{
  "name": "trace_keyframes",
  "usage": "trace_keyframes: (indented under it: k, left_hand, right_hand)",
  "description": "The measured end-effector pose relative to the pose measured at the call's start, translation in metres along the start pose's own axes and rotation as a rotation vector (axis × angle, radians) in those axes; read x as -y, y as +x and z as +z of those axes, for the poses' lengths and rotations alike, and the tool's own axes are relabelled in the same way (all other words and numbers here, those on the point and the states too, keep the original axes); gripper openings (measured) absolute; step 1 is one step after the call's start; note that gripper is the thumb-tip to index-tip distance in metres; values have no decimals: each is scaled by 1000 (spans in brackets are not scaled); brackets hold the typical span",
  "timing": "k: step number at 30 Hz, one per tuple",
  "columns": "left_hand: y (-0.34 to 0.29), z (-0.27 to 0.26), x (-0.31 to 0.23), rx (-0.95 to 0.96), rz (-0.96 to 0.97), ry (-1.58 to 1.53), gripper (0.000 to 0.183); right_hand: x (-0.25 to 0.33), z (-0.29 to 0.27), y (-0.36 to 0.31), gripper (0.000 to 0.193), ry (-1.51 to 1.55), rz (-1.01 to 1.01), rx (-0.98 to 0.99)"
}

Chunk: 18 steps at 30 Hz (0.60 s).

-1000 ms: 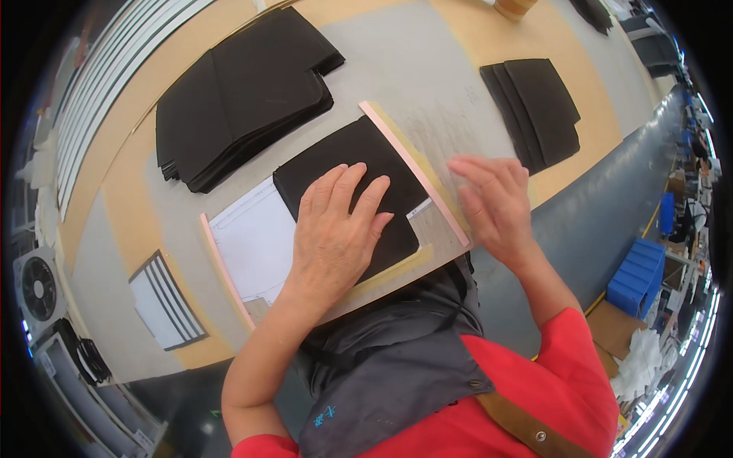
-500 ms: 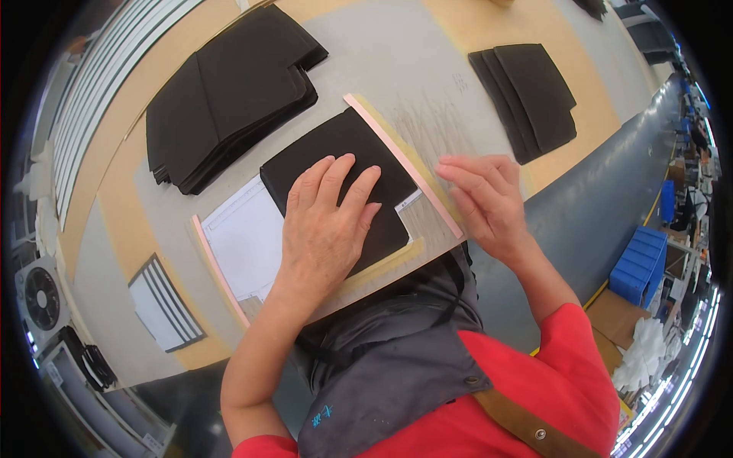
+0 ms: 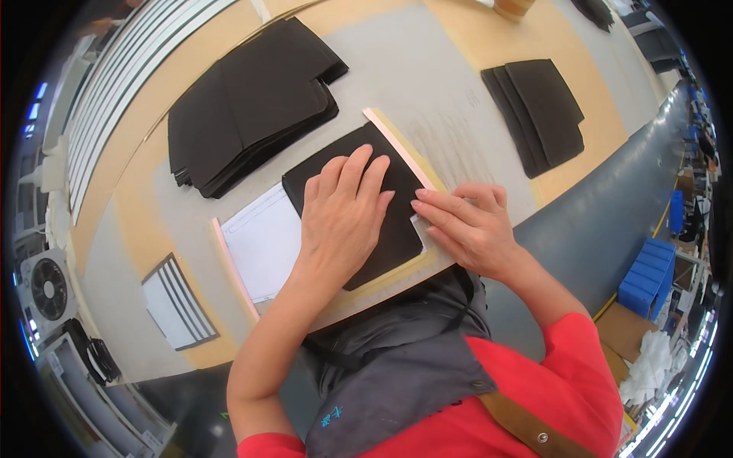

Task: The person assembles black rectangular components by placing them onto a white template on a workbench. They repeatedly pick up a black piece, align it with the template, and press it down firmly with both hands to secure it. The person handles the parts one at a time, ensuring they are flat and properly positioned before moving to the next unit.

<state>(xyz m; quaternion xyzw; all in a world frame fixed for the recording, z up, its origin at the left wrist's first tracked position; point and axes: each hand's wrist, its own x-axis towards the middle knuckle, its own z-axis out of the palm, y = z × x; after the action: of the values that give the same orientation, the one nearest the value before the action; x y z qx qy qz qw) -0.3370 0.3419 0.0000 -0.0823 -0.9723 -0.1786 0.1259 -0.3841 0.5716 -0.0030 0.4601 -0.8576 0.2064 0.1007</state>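
A black cut panel, folded or layered, lies over a white paper template at the table's near edge. My left hand rests palm down on the panel, fingers stretched and slightly spread. At the panel's right edge is my right hand, its fingertips touching or just over the border beside a pink strip. The right fingers lie close together, extended; I see nothing held in them. A second pink strip runs along the template's left side.
A tall stack of black panels sits at the far left, a smaller black pile at the right. Long white strips line the table's left side. A striped white piece lies near left. Blue bins stand beyond the table.
My right hand has moved left and down onto the panel's right edge. The left hand stays on the panel. The whole view has shifted slightly.
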Motion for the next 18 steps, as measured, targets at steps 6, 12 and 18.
trace_keyframes:
  k: [6,12,18]
  left_hand:
    - [11,9,12,-18,77,65,42]
    - [10,10,13,-33,91,92,43]
    - [11,8,10,4,56,63,45]
  right_hand:
    - [0,1,-2,37,43,2,9]
    - [0,0,-1,36,50,2,7]
    - [0,0,-1,36,48,5,8]
